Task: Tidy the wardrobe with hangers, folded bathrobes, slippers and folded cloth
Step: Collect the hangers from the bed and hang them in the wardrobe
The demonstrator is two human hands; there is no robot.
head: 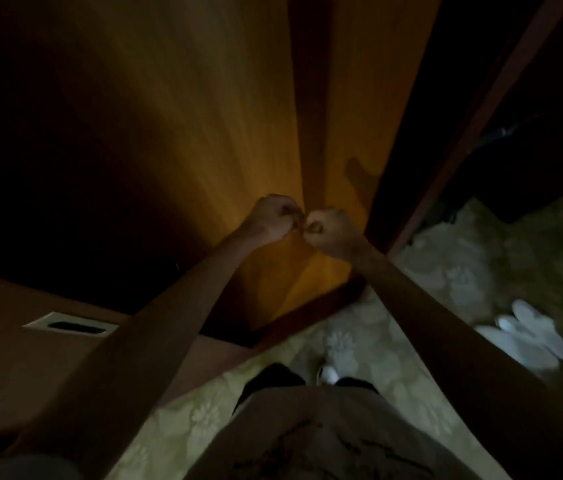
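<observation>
Two orange-brown wardrobe doors, the left door (pixel 204 116) and the right door (pixel 352 98), meet at a dark seam in the middle of the head view. My left hand (pixel 273 216) and my right hand (pixel 328 230) are side by side at that seam, knuckles almost touching. Each hand has its fingers curled round a small handle at its door's inner edge; the fingers hide the handles. A pair of white slippers (pixel 529 337) lies on the carpet to my right, blurred. No hangers, bathrobes or folded cloth show.
Pale floral carpet (pixel 359 341) covers the floor under my feet. A brown surface (pixel 13 358) with a white slotted plate (pixel 70 325) stands at the left. A dark wooden frame (pixel 481 116) and a dark opening lie right of the wardrobe.
</observation>
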